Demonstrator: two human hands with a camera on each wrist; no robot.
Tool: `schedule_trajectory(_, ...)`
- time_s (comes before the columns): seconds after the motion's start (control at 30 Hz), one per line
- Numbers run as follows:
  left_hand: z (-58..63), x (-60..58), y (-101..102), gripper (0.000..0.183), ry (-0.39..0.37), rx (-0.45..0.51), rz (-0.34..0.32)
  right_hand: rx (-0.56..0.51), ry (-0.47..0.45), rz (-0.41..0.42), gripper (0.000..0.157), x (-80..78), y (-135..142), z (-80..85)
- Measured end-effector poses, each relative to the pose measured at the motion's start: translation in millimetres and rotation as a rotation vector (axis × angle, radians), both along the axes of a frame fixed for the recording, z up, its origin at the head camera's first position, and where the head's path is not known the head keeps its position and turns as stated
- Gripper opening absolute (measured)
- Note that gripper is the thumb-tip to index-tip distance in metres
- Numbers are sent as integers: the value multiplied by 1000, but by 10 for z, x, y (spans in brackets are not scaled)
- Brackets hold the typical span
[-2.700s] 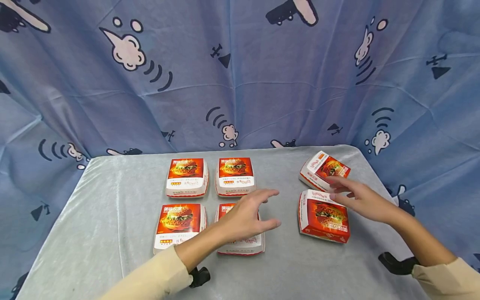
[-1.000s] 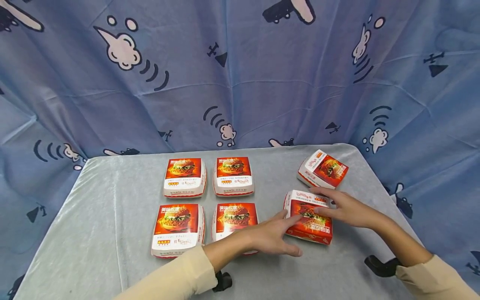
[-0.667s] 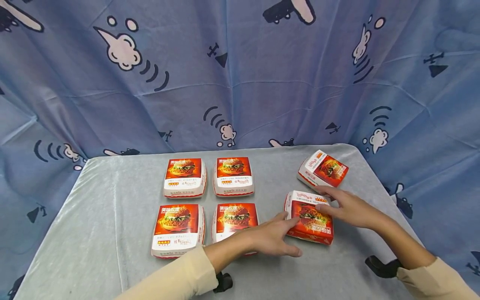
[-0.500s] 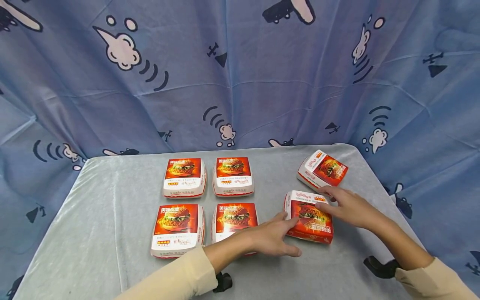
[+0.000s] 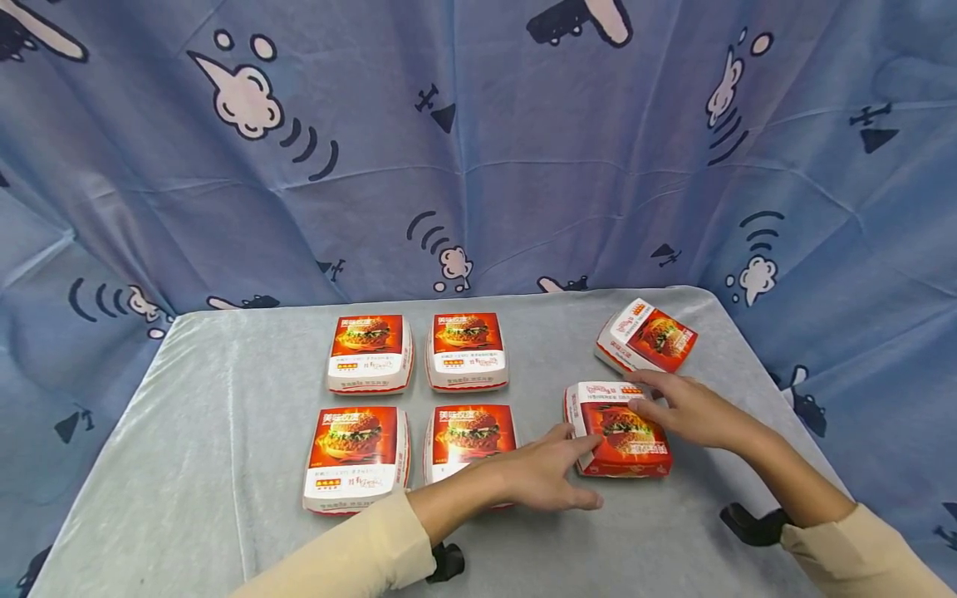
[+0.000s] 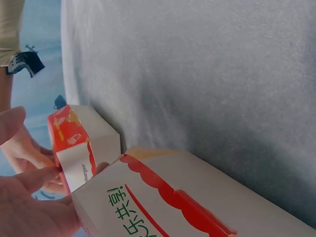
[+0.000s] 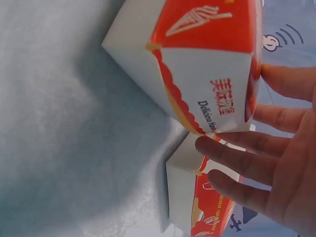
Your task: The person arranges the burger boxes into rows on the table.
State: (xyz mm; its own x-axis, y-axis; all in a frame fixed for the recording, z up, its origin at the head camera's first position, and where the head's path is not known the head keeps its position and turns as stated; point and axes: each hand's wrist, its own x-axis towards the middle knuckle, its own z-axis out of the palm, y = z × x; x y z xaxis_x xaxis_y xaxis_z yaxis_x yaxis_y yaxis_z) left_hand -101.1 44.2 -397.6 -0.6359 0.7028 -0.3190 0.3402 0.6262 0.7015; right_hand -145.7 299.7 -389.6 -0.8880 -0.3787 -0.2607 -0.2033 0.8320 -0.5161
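Observation:
A red and white burger box (image 5: 619, 436) lies on the right half of the table, its white label band toward the far side. At its left side is my left hand (image 5: 538, 473), index fingertip on the lid and the thumb held out straight, apart from the box. In the left wrist view one fingertip (image 6: 101, 168) meets the box's white side wall. My right hand (image 5: 691, 411) pinches the box's far right corner, the thumb on the lid and fingers behind. The right wrist view shows this thumb (image 7: 281, 79) against the lid edge. Whether the box's base is lifted cannot be told.
Two burger boxes (image 5: 370, 355) (image 5: 467, 351) stand in a back row on the grey cloth-covered table (image 5: 202, 448). Two more (image 5: 355, 457) (image 5: 469, 432) are in front, the right one partly under my left forearm. Another burger box (image 5: 648, 336) sits askew at back right. A blue curtain (image 5: 478, 149) hangs behind.
The burger box between my hands has slid left and turned counterclockwise, its edges now squarer to the table. My left hand came right and down onto it; my right hand shifted left with it.

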Motion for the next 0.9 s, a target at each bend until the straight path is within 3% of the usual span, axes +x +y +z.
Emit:
schedule_trajectory(0.37, 18, -8, 11, 78, 72, 57, 30, -128, 33, 117, 47, 30, 5, -8)
schedule_trajectory(0.7, 23, -20, 33, 78, 85, -6, 71, -196, -39, 153, 49, 17, -27, -41)
schedule_trajectory(0.9, 17, -50, 28, 80, 80, -16, 66, -203, -37, 167, 52, 17, -63, -40)
